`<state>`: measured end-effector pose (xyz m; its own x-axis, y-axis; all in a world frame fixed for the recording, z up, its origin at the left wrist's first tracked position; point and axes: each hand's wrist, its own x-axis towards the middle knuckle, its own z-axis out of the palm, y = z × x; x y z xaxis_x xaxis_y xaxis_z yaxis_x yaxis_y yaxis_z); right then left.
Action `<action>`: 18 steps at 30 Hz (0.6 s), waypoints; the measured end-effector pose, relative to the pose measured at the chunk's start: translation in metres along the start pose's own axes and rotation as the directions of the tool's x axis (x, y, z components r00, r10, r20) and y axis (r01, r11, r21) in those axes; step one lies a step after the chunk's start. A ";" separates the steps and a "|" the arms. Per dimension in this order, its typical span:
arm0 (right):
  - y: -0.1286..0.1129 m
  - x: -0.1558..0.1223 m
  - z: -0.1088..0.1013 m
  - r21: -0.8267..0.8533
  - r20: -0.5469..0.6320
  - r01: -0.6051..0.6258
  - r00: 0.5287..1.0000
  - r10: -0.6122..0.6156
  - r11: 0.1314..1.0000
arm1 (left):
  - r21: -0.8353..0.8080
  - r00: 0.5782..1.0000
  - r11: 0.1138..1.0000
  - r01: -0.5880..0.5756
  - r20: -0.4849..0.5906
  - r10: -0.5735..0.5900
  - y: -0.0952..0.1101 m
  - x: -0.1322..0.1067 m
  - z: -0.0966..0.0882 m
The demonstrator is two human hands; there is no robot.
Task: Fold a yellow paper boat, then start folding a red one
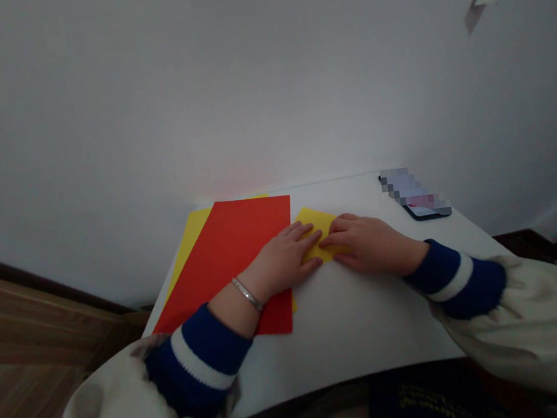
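Touching the yellow paper (313, 216) near the frame's centre, your left hand (294, 255) rests with fingers slightly spread, gripping nothing; your right hand (369, 241) curls its fingers on the paper's right side, grip unclear; red paper (242, 240) lies left of centre

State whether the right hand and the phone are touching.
Apart. The head view shows it plainly: a strip of white tabletop separates the right hand from the phone.

A white table (363, 333), pale wall (243, 79) and wooden panelling (18, 353) suggest a home.
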<state>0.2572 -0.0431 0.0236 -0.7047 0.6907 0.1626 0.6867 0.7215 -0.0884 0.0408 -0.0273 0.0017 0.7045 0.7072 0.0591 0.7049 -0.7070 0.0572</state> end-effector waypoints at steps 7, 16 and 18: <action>0.002 0.000 0.006 0.057 -0.056 -0.044 0.997 0.047 0.997 | -0.052 1.000 0.999 -0.007 0.003 0.007 0.004 0.002 -0.005; 0.000 0.001 0.006 -0.038 -0.061 -0.011 0.998 0.009 0.999 | 0.103 0.993 0.993 -0.064 -0.097 0.074 0.008 0.006 -0.007; -0.001 0.001 0.005 -0.044 -0.056 -0.019 0.998 0.016 0.999 | 0.106 0.991 0.992 -0.076 -0.100 0.086 0.009 0.005 -0.009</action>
<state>0.2549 -0.0432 0.0188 -0.6822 0.6986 0.2158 0.7072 0.7054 -0.0477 0.0499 -0.0305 0.0112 0.7510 0.6398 0.1633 0.6542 -0.7544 -0.0530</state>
